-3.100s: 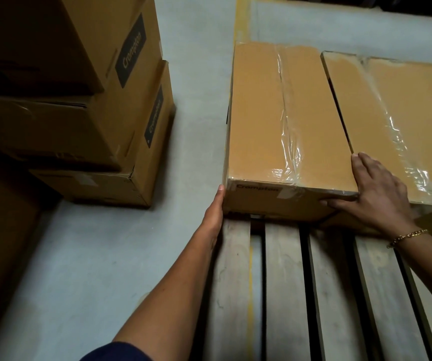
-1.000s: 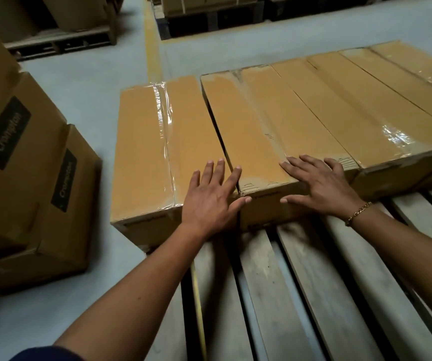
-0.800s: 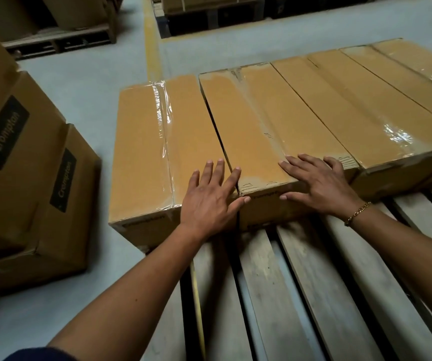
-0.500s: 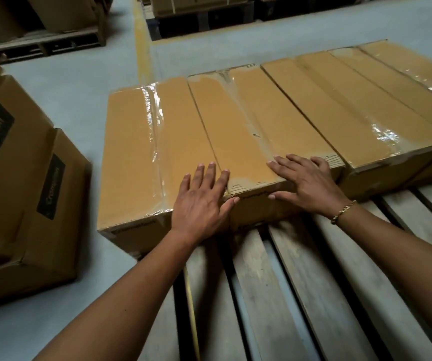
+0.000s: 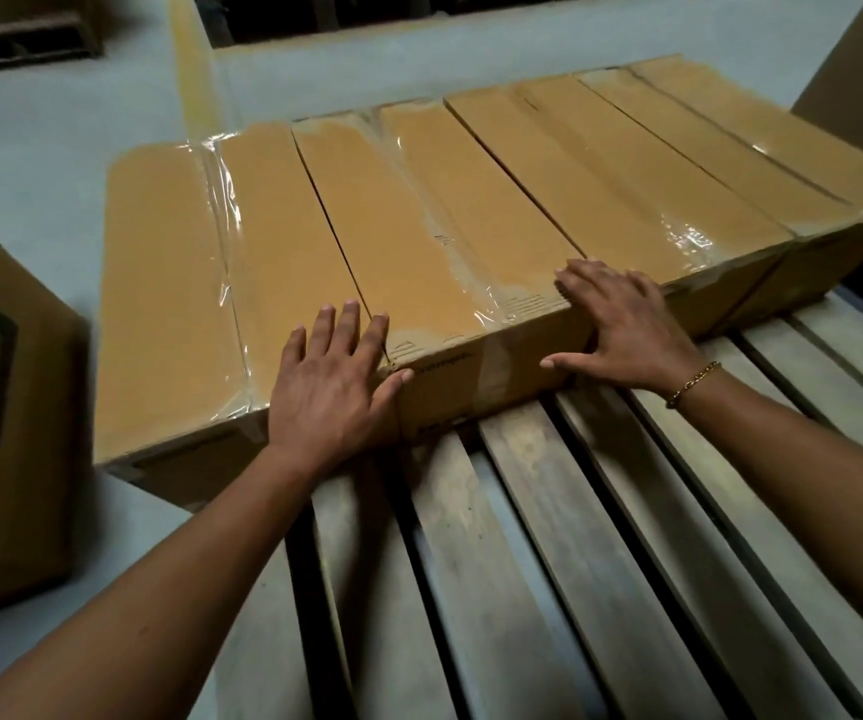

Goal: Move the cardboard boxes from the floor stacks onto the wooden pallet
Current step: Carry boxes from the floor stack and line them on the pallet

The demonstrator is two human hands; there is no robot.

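view: head
risk, overhang: end box [image 5: 174,304] seems to hang past the left edge of the pallet [image 5: 548,537], with floor [image 5: 55,163] showing under its near corner; a hard push leftward could tip it off
risk, pinch: left fingers lie right over the seam between the end box and second box [image 5: 419,241]; if the boxes are squeezed together, a fingertip could get nipped
risk, slip: glossy tape runs along the box tops, so flat palms may slide instead of moving the load
risk, snag: the pallet slats have wide gaps; a box dragged across them could catch an edge and twist out of line
left hand [image 5: 333,387]: arm stretched forward, palm down at the near top edge, fingers straight and spread across the seam, thumb on the second box's front face
left grip: apart, flat, clamped on nothing
right hand [image 5: 626,330]: bracelet [image 5: 691,381] at the wrist, palm down on the second box's near right corner, fingers splayed on top, thumb down the front face
right grip: apart, pressing only, nothing clutched
task boxes: four in a row on the far part of the pallet, side to side; floor stack [image 5: 3,433] at far left, not yet moved
step, judged: squaring up the row before fetching another box
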